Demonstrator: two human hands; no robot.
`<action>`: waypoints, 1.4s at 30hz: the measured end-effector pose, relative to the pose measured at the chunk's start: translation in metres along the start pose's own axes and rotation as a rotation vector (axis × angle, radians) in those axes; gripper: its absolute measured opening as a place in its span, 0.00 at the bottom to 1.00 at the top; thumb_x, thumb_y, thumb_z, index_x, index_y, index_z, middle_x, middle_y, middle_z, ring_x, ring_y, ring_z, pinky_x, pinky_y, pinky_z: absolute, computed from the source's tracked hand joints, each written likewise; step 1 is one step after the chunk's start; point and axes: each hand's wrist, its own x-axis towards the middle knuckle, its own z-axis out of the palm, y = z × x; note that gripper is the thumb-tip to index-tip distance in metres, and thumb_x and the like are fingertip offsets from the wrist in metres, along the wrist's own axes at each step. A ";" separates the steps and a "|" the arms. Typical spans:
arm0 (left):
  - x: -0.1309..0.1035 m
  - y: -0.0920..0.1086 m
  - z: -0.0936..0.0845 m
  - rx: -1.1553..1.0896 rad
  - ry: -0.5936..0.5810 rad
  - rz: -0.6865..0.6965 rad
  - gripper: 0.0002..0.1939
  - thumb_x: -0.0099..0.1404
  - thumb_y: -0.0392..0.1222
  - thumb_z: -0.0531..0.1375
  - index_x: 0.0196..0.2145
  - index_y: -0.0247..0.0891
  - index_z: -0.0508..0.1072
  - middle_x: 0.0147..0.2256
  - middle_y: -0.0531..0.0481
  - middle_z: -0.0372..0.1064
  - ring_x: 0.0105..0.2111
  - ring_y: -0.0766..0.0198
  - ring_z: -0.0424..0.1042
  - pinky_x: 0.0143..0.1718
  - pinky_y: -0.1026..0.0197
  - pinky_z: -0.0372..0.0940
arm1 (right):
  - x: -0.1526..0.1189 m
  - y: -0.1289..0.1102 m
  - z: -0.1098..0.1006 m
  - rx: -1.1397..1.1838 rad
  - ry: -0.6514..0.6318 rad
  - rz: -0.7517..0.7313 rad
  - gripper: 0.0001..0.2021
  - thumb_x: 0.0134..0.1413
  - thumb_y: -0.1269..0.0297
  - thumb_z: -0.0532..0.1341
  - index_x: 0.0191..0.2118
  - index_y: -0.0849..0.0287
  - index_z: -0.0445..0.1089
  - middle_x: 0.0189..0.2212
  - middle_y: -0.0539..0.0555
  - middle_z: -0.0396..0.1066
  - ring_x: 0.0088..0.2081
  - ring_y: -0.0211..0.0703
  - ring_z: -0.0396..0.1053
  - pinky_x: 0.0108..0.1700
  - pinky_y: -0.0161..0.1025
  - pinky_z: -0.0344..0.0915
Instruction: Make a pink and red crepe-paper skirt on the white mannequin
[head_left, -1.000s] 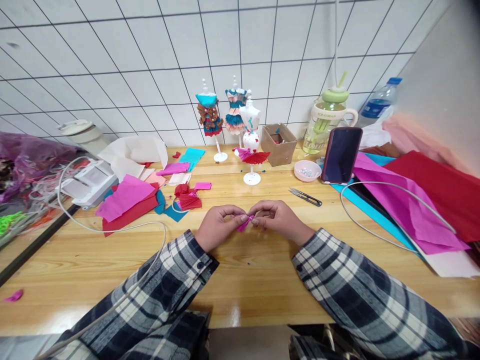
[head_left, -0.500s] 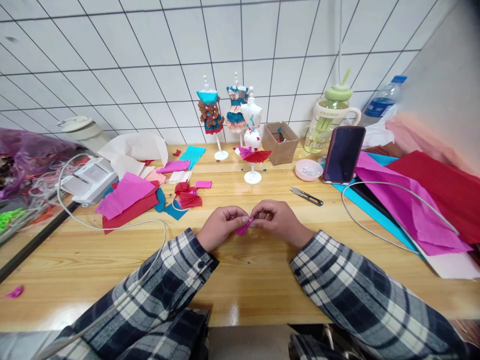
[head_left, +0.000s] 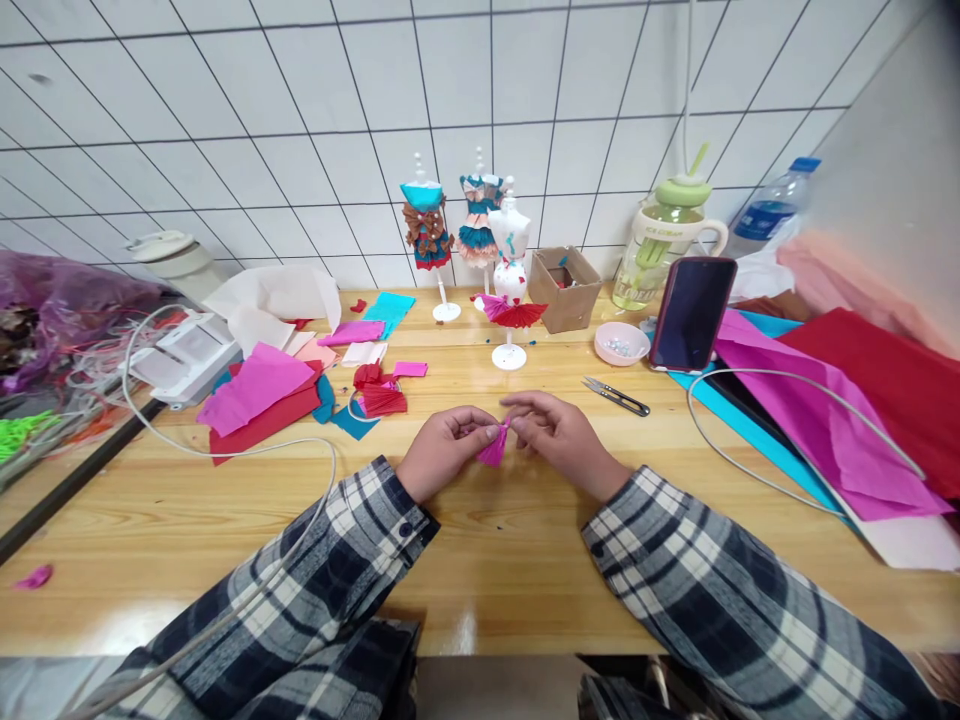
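Note:
My left hand (head_left: pixel 448 450) pinches a small gathered piece of magenta crepe paper (head_left: pixel 493 450) between thumb and fingers. The paper narrows to a twisted tip at its top and fans out below. Close on its right, my right hand (head_left: pixel 566 440) has its index finger stretched out and its thumb apart from it, beside the twisted tip. Whether the thumb touches the paper I cannot tell. Beyond my hands stands a white mini dress form (head_left: pixel 510 225) with a pleated red and magenta paper skirt (head_left: pixel 517 314) around its lower part.
Two dressed mini forms (head_left: pixel 426 230) stand behind, near a cardboard box (head_left: pixel 564 300). Thread snips (head_left: pixel 616 396), a pink bowl (head_left: pixel 622 343) of beads and a propped phone (head_left: pixel 691 315) are to the right. Paper scraps (head_left: pixel 255 385) lie left; coloured sheets (head_left: pixel 825 420) and a cable (head_left: pixel 330 470) flank my arms.
My right fingers have spread and come off their pinch on the magenta paper. More of the paper shows, fanned out below my left fingertips. The view has shifted slightly.

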 end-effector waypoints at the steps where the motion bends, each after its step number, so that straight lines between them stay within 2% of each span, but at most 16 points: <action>1: 0.000 0.000 0.000 -0.024 0.031 0.007 0.17 0.53 0.50 0.67 0.33 0.34 0.73 0.28 0.50 0.73 0.28 0.66 0.70 0.33 0.63 0.64 | 0.000 0.001 0.002 0.096 -0.010 0.051 0.19 0.53 0.52 0.61 0.47 0.56 0.68 0.39 0.54 0.71 0.32 0.39 0.71 0.27 0.34 0.68; 2: 0.001 -0.001 0.001 -0.051 0.059 0.013 0.17 0.52 0.50 0.68 0.34 0.34 0.73 0.29 0.50 0.74 0.29 0.65 0.71 0.34 0.62 0.64 | 0.001 0.001 0.004 0.177 -0.021 0.103 0.22 0.52 0.51 0.62 0.50 0.55 0.65 0.41 0.55 0.70 0.35 0.41 0.71 0.27 0.34 0.69; 4: 0.002 -0.002 0.001 -0.087 0.092 0.019 0.18 0.51 0.50 0.69 0.32 0.34 0.72 0.29 0.49 0.75 0.30 0.64 0.72 0.35 0.62 0.66 | 0.002 0.003 0.009 0.260 -0.033 0.189 0.25 0.46 0.53 0.66 0.49 0.55 0.64 0.41 0.55 0.71 0.37 0.43 0.72 0.27 0.34 0.69; 8: 0.004 -0.004 -0.001 -0.062 0.138 0.035 0.18 0.50 0.50 0.69 0.31 0.34 0.72 0.28 0.50 0.74 0.29 0.64 0.73 0.35 0.61 0.66 | 0.004 0.007 0.011 0.248 0.014 0.220 0.18 0.42 0.55 0.69 0.37 0.59 0.69 0.31 0.52 0.72 0.32 0.39 0.71 0.29 0.34 0.67; 11: 0.005 -0.004 -0.004 -0.037 0.195 0.071 0.17 0.52 0.50 0.68 0.32 0.34 0.73 0.30 0.49 0.75 0.31 0.63 0.73 0.37 0.61 0.66 | 0.005 0.009 0.007 0.269 0.020 0.240 0.16 0.42 0.54 0.69 0.32 0.60 0.69 0.28 0.50 0.71 0.30 0.37 0.69 0.30 0.33 0.67; 16: 0.005 -0.003 -0.003 -0.094 0.086 0.021 0.19 0.52 0.48 0.68 0.38 0.34 0.73 0.35 0.46 0.76 0.35 0.60 0.74 0.41 0.58 0.67 | 0.003 0.004 0.008 0.292 0.020 0.299 0.17 0.43 0.52 0.68 0.35 0.58 0.67 0.30 0.50 0.71 0.34 0.40 0.70 0.28 0.33 0.68; 19: 0.004 -0.005 -0.001 -0.106 0.091 -0.005 0.19 0.50 0.47 0.69 0.37 0.33 0.74 0.35 0.45 0.76 0.35 0.60 0.74 0.41 0.58 0.67 | 0.003 0.003 0.011 0.281 0.021 0.283 0.19 0.42 0.54 0.68 0.39 0.57 0.67 0.33 0.51 0.72 0.35 0.41 0.71 0.26 0.33 0.68; 23: 0.005 -0.006 -0.002 -0.150 0.097 -0.009 0.16 0.53 0.46 0.67 0.37 0.33 0.75 0.35 0.47 0.76 0.34 0.62 0.73 0.39 0.60 0.67 | 0.005 0.007 0.009 0.244 0.001 0.265 0.17 0.39 0.57 0.70 0.36 0.59 0.70 0.31 0.51 0.74 0.31 0.38 0.70 0.27 0.32 0.66; 26: 0.004 -0.003 -0.003 -0.121 0.083 -0.002 0.17 0.55 0.48 0.65 0.39 0.34 0.75 0.36 0.46 0.76 0.35 0.62 0.73 0.40 0.60 0.66 | 0.006 0.009 0.005 0.230 -0.025 0.275 0.15 0.42 0.58 0.68 0.37 0.59 0.71 0.31 0.51 0.74 0.29 0.36 0.70 0.28 0.33 0.66; 29: 0.004 0.000 -0.004 -0.027 0.044 -0.015 0.19 0.53 0.49 0.67 0.39 0.35 0.76 0.38 0.46 0.76 0.37 0.60 0.73 0.42 0.60 0.66 | 0.006 0.009 0.005 0.133 -0.009 0.255 0.11 0.46 0.60 0.65 0.36 0.59 0.72 0.28 0.51 0.74 0.26 0.35 0.68 0.29 0.34 0.66; 34: 0.005 -0.004 -0.004 -0.011 0.151 -0.017 0.18 0.50 0.50 0.69 0.33 0.34 0.75 0.32 0.47 0.76 0.33 0.60 0.73 0.39 0.59 0.67 | 0.001 0.006 0.012 0.023 0.029 0.158 0.10 0.54 0.61 0.59 0.42 0.56 0.65 0.29 0.50 0.74 0.29 0.38 0.71 0.30 0.35 0.67; 36: 0.005 -0.005 -0.003 -0.051 0.168 -0.016 0.18 0.49 0.50 0.69 0.32 0.33 0.75 0.31 0.48 0.75 0.32 0.61 0.73 0.38 0.59 0.67 | 0.000 0.004 0.015 -0.011 0.043 0.124 0.14 0.52 0.58 0.61 0.44 0.55 0.62 0.32 0.50 0.73 0.32 0.39 0.72 0.30 0.35 0.67; 39: 0.005 -0.005 -0.002 -0.068 0.138 -0.023 0.18 0.49 0.50 0.69 0.32 0.33 0.74 0.31 0.48 0.76 0.32 0.61 0.73 0.39 0.59 0.66 | -0.001 0.003 0.015 -0.145 0.061 0.038 0.17 0.47 0.60 0.66 0.43 0.55 0.64 0.33 0.51 0.73 0.34 0.40 0.72 0.34 0.36 0.68; 42: 0.006 -0.005 -0.003 -0.015 0.138 -0.002 0.18 0.50 0.50 0.69 0.32 0.34 0.75 0.31 0.47 0.76 0.33 0.61 0.73 0.41 0.57 0.66 | 0.000 0.004 0.013 -0.226 0.068 0.015 0.09 0.51 0.66 0.62 0.40 0.55 0.69 0.33 0.51 0.75 0.36 0.40 0.73 0.39 0.38 0.69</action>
